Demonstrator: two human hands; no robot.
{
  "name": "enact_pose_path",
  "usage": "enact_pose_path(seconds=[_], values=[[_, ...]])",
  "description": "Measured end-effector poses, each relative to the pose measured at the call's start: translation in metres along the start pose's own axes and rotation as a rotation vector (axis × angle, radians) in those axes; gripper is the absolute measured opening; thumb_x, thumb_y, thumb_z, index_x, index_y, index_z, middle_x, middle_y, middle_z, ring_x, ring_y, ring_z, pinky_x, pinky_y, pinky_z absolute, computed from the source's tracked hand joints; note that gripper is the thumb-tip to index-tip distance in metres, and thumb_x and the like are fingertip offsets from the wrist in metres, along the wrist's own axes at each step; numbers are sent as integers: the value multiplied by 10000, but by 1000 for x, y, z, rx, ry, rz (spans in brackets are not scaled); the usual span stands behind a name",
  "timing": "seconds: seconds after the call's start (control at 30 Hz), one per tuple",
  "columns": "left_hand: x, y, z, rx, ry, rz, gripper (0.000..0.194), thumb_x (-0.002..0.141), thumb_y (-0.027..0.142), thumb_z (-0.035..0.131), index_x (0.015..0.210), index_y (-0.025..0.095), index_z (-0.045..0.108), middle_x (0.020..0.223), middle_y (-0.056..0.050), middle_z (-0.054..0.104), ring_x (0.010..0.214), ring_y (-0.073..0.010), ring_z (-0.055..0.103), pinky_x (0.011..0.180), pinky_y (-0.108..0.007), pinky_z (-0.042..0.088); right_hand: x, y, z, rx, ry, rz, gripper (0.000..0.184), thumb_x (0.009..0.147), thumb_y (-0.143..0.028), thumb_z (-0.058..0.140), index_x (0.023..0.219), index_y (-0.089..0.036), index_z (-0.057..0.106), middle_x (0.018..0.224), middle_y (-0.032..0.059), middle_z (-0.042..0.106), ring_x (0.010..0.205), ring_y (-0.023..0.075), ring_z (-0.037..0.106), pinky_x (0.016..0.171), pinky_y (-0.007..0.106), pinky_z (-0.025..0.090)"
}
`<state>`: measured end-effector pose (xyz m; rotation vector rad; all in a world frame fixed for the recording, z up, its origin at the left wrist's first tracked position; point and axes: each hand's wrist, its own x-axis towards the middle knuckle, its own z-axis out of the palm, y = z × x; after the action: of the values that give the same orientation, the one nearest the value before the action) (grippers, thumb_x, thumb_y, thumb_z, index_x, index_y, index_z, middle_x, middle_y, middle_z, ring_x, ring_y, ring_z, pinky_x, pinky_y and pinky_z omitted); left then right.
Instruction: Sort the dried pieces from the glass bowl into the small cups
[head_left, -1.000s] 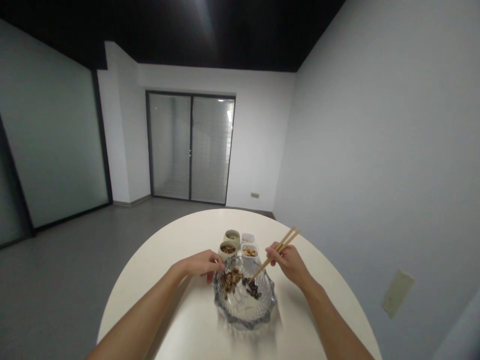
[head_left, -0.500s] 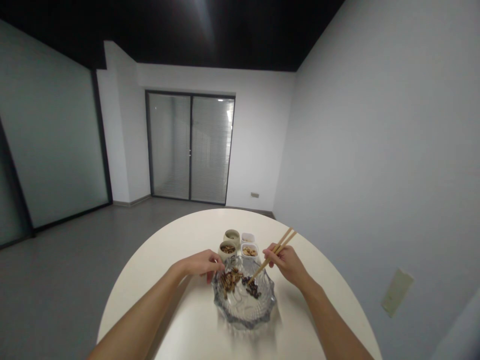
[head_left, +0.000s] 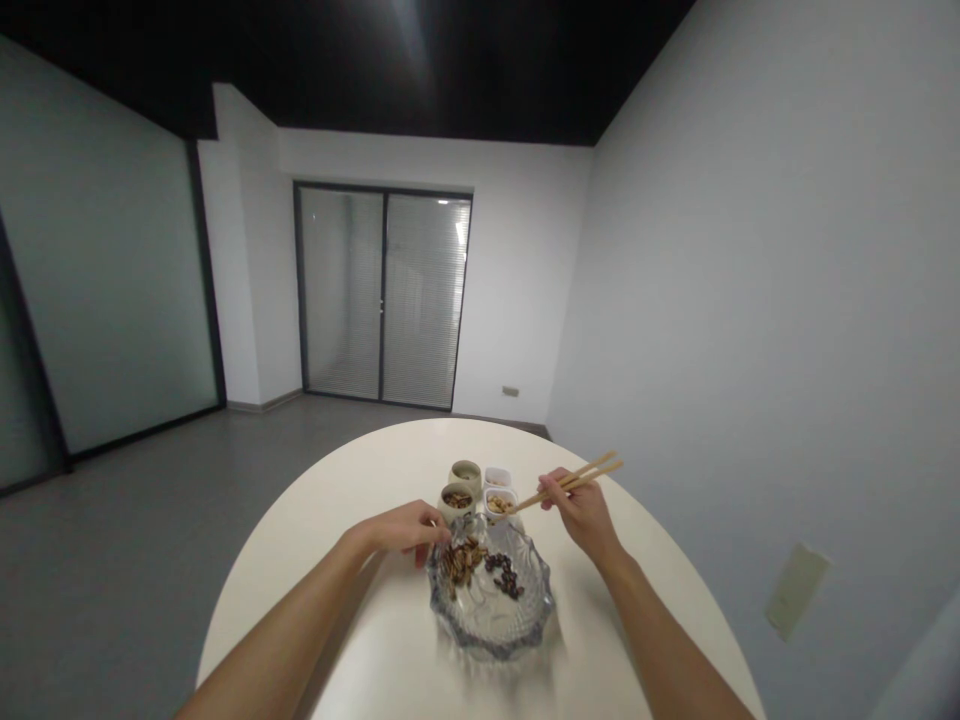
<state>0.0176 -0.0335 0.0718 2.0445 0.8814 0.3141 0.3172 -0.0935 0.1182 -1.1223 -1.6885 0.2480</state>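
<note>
My right hand (head_left: 581, 510) is closed around a pair of wooden chopsticks (head_left: 589, 474). Their tips reach to the near side of a white container (head_left: 500, 491) of pale tan pieces. On the left rim of a clear scalloped glass bowl (head_left: 491, 640), my left hand (head_left: 409, 527) is closed, its fingertips gripping the edge. Inside the bowl lie brown elongated pieces (head_left: 463, 560) at the left and small dark, bean-like pieces (head_left: 505, 577) near the middle. Whether anything sits between the chopstick tips is too small to tell.
Behind the bowl stand a beige cup (head_left: 455, 512) with brown pieces, another beige cup (head_left: 466, 468) and a second white container (head_left: 497, 476). All rest on a round cream table (head_left: 360, 470). A white wall (head_left: 750, 300) rises at the right.
My right hand has moved the chopsticks up out of the bowl, away from the dark pieces, to the white container; they now lie flatter. My left hand has stayed at the rim.
</note>
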Motion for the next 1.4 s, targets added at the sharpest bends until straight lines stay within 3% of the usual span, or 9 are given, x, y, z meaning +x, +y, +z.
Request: enact_pose_path(seconds=[0.17,0.37,0.7,0.93,1.17,1.4], values=[[0,-1,0,-11,6,-7,356,809,474,573,862,140,684,529,18,575,474,-134,546,427,-216,312,18,0,15,-66,86,-61,455,938,-570,498,689,-223,656,584,23,681,610,207,664,614,288,494],[0,0,-1,-20,-10,12,349,808,474,576,854,145,682,550,24,576,468,-128,535,428,-220,316,39,4,37,-148,90,-73,433,964,-555,473,763,-225,668,626,14,696,631,202,674,661,287,474],[-1,5,-1,-8,-7,-4,368,799,495,570,831,141,665,548,24,561,463,-126,533,428,-222,312,37,20,56,-114,-56,-24,312,954,-468,529,856,-230,705,709,7,738,699,200,705,689,275,490],[2,-1,-1,-18,-18,2,377,807,498,565,859,144,682,531,24,569,485,-140,549,438,-225,315,31,26,43,-137,10,6,327,942,-493,524,841,-240,705,711,14,737,715,214,697,702,289,500],[2,-4,1,-28,-8,-9,385,814,504,571,877,142,684,541,23,574,493,-142,559,445,-226,324,13,8,21,-42,122,8,438,960,-527,483,720,-213,672,648,30,691,687,211,667,670,285,476],[3,-5,2,-23,-5,-12,360,816,487,577,859,143,676,561,20,586,490,-136,562,439,-219,322,-19,8,6,-28,-128,22,429,952,-489,509,668,-204,657,568,12,645,549,168,596,548,250,427]])
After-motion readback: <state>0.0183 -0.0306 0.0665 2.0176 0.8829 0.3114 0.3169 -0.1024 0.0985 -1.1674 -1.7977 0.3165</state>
